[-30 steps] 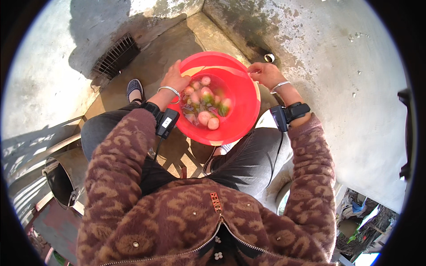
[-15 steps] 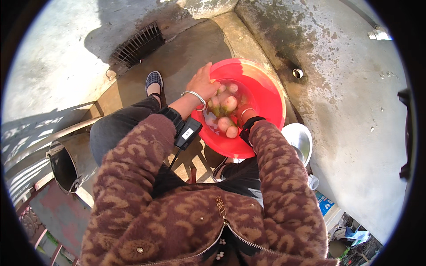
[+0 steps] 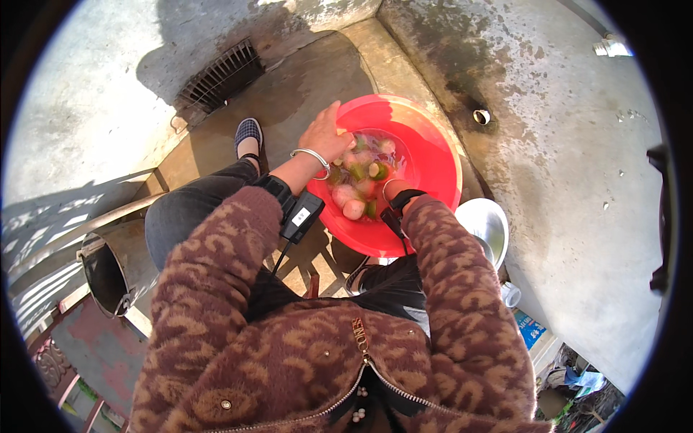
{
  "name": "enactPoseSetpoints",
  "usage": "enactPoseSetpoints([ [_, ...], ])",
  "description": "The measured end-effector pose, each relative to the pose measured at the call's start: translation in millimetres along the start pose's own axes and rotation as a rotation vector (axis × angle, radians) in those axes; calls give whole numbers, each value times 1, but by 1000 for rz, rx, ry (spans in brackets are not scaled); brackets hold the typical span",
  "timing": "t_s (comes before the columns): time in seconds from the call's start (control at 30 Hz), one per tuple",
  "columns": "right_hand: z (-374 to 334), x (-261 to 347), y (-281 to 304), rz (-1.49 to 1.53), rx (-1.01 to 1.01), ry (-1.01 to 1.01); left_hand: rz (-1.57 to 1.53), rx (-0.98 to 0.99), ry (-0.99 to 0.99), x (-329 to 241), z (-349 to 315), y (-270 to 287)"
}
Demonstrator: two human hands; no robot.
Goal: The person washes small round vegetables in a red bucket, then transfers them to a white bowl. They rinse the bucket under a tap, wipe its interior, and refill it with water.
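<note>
A red plastic basin [image 3: 434, 162] sits between my knees, with cloudy water in its bottom. Several round, pale pink root vegetables with green ends, like radishes [image 3: 348, 193], lie in the water. My left hand [image 3: 325, 138] grips the basin's left rim, its thumb on the inner side and its fingers along the edge. On the opposite side my right hand [image 3: 392, 185] reaches down into the water beside the vegetables. Its fingers are hidden by the water, so whether they hold one of them does not show.
A shiny metal bowl [image 3: 482, 229] stands right of the basin, close to the concrete wall [image 3: 563, 180], where a short pipe end [image 3: 481, 117] sticks out. At the upper left is a barred drain opening [image 3: 221, 75]. A metal bucket [image 3: 108, 270] lies by my left knee.
The vegetables have shifted and turned in the water, now showing more green ends. My right hand has moved slightly within the basin. My left hand stays at the rim.
</note>
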State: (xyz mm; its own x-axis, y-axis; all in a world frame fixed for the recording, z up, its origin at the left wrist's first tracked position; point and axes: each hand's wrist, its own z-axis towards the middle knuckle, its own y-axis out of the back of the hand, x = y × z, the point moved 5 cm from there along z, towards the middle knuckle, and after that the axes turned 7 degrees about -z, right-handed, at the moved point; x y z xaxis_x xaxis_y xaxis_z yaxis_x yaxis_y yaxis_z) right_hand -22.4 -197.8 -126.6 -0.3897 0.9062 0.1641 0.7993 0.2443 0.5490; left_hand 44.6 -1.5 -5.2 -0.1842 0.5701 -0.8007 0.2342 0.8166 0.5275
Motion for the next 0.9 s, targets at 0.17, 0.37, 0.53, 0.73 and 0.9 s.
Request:
enactPoseSetpoints([
  [0.17, -29, 3, 45, -50, 103, 36, 51, -9, 4, -2, 2, -1],
  [0.37, -149, -43, 116, 327, -255, 35, 86, -6, 9, -3, 3, 0],
  [0.53, -262, -132, 86, 884, -682, -41, 142, -31, -2, 2, 6, -1],
  [0.73, -269, -233, -97, 861, -568, -619, 120, -24, -115, 18, 20, -3],
  [0.9, -234, -239, -266, 896, -320, -964, 13, 16, -187, 34, 30, -2],
])
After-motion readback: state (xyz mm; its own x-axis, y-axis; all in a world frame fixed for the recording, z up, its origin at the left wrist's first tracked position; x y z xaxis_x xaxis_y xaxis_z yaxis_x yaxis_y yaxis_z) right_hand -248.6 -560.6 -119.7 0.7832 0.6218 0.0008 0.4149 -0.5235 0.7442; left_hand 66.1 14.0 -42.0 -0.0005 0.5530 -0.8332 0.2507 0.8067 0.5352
